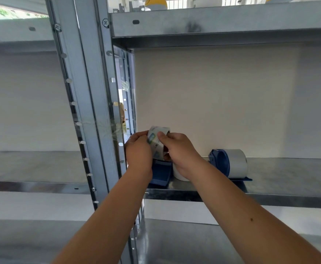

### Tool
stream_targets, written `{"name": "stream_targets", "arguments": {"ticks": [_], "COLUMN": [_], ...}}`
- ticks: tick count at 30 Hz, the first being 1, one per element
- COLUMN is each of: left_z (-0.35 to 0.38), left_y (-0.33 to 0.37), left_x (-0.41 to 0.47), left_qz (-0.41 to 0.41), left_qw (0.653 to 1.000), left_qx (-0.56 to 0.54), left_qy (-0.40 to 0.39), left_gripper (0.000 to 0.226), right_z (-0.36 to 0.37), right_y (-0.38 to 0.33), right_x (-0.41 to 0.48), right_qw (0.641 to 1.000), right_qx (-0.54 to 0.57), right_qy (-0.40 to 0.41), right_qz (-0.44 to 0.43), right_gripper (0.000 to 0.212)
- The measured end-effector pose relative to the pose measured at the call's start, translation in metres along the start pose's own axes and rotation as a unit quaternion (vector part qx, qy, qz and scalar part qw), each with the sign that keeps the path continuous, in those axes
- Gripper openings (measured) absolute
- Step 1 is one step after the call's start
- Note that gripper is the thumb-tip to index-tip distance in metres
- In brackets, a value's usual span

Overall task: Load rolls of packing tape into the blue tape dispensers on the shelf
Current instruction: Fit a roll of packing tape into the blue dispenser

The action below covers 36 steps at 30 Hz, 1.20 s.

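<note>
Both hands hold one roll of packing tape (156,142) with a printed label, upright above the metal shelf (289,174). My left hand (137,151) grips its left side and my right hand (178,155) its right, thumb on the label. Directly below the roll, a blue tape dispenser (160,174) lies on the shelf, partly hidden by my wrists. A white roll (178,175) stands just behind my right wrist. Further right, a second blue dispenser (219,162) carries a white roll (236,163).
A galvanised steel upright (91,103) with slots stands left of my hands. The upper shelf (213,21) hangs overhead with yellow-and-white objects (156,2) on it. A cream wall closes the back. Bare shelf surface extends right of the loaded dispenser.
</note>
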<state>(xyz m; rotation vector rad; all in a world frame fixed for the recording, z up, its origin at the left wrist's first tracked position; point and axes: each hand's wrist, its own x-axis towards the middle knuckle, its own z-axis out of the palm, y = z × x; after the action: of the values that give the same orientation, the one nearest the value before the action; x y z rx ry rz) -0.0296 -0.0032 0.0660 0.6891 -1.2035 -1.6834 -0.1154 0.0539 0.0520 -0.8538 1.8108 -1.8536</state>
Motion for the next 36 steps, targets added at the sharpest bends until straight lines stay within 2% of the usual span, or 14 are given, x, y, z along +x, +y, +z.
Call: {"name": "stream_targets", "arguments": {"ticks": [4,8,12,14,16,20,24,28,32,36], "left_z": [-0.001,-0.002,-0.004,-0.004,-0.003,-0.005,-0.003,-0.001,-0.003,-0.010], "left_y": [0.002,0.011,0.033,0.045,0.054,0.063,0.067,0.062,0.055,0.041], "left_x": [-0.004,-0.011,-0.017,-0.019,-0.020,-0.022,-0.029,-0.032,-0.044,-0.051], "left_qz": [0.004,0.074,0.139,0.128,0.091,0.006,0.021,0.049,0.101,0.169], "left_qw": [1.000,0.994,0.973,0.973,0.976,0.983,0.985,0.987,0.981,0.963], "left_qx": [0.017,0.072,0.156,0.150,0.149,0.079,0.068,0.062,0.082,0.135], "left_qy": [-0.009,-0.044,-0.095,-0.117,-0.130,-0.164,-0.157,-0.137,-0.143,-0.162], "left_gripper": [0.030,0.038,0.064,0.063,0.056,0.055,0.061,0.037,0.049,0.039], "right_z": [-0.007,-0.020,-0.028,-0.030,-0.034,-0.037,-0.039,-0.041,-0.048,-0.057], "right_y": [0.002,-0.004,-0.013,-0.017,-0.022,-0.030,-0.029,-0.026,-0.020,-0.029], "right_x": [-0.005,-0.013,-0.029,-0.037,-0.044,-0.057,-0.065,-0.067,-0.065,-0.064], "right_qw": [0.999,0.996,0.992,0.989,0.981,0.962,0.941,0.918,0.922,0.964], "right_qx": [0.004,0.037,-0.016,-0.047,-0.081,-0.151,-0.206,-0.235,-0.202,0.045], "right_qy": [-0.017,-0.044,-0.043,-0.039,-0.037,-0.049,-0.056,-0.060,-0.068,-0.051], "right_qz": [-0.027,-0.066,-0.119,-0.138,-0.171,-0.221,-0.262,-0.315,-0.323,-0.259], "right_gripper": [0.038,0.030,0.031,0.033,0.025,0.022,0.023,0.028,0.026,0.029]}}
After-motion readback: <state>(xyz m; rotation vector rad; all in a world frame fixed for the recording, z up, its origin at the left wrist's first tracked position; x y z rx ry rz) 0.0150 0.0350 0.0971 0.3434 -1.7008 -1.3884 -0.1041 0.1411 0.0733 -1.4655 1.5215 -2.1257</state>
